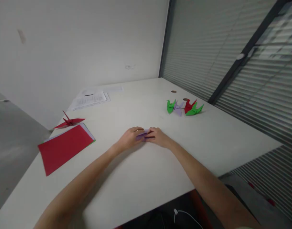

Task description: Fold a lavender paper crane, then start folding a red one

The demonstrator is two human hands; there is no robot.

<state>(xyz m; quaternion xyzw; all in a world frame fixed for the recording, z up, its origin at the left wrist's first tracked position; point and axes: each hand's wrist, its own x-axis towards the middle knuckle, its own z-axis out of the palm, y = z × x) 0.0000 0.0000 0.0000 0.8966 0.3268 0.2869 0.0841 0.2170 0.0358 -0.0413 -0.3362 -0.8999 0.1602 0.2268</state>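
5 cranes (69, 122) – 2 hands (146, 137)

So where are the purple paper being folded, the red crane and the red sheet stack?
purple paper (143, 135), head view, the strip showing between the two hands.
red crane (69, 122), head view, its body.
red sheet stack (64, 147), head view, middle of the top sheet.

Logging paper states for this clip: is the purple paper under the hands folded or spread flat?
Folded: the purple paper shows only as a small creased piece between the left hand and right hand.
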